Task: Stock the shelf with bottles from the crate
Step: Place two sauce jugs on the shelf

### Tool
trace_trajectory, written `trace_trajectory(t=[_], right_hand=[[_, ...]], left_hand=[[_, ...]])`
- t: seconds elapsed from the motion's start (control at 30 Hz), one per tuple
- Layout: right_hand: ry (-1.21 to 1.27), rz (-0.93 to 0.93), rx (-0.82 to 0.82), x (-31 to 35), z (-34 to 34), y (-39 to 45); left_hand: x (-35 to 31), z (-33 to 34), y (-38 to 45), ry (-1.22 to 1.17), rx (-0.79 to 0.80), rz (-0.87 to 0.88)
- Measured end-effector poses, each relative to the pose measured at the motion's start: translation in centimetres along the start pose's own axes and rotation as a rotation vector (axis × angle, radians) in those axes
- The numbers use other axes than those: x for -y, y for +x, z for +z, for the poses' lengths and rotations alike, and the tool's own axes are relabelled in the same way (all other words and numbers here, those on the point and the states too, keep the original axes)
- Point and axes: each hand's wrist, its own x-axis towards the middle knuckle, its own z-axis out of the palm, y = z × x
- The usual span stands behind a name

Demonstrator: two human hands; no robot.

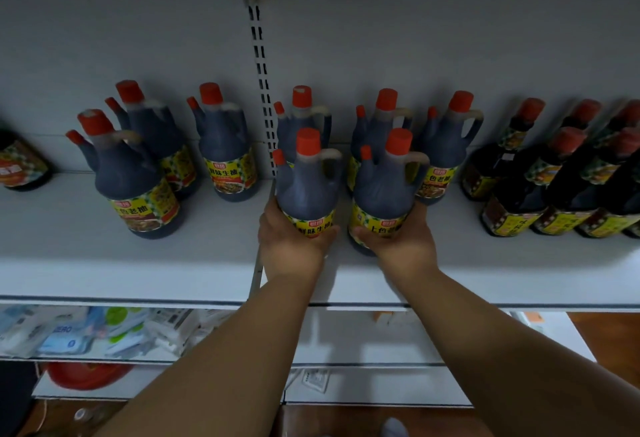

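Observation:
Two dark sauce jugs with red caps and yellow labels stand side by side on the white shelf. My left hand grips the base of the left jug. My right hand grips the base of the right jug. Both jugs stand upright in front of a back row of like jugs. The crate is out of view.
Several more jugs stand to the left, and slimmer dark bottles crowd the right end. A slotted upright runs up the back panel. Lower shelves hold white packets and a red bowl. Bare shelf lies in front at the left.

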Motion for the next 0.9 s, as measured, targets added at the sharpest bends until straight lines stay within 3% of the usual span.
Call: trace_trajectory(t=[0.43, 0.9], right_hand=[[0.003, 0.068, 0.152, 1.4, -1.3, 1.0], [-0.15, 0.053, 0.047, 0.7, -0.4, -0.9]], left_hand=[[2.2, -0.7, 0.8, -0.015, 0.111, 0.068], [3.0, -1.0, 1.1, 0.049, 0.115, 0.124]])
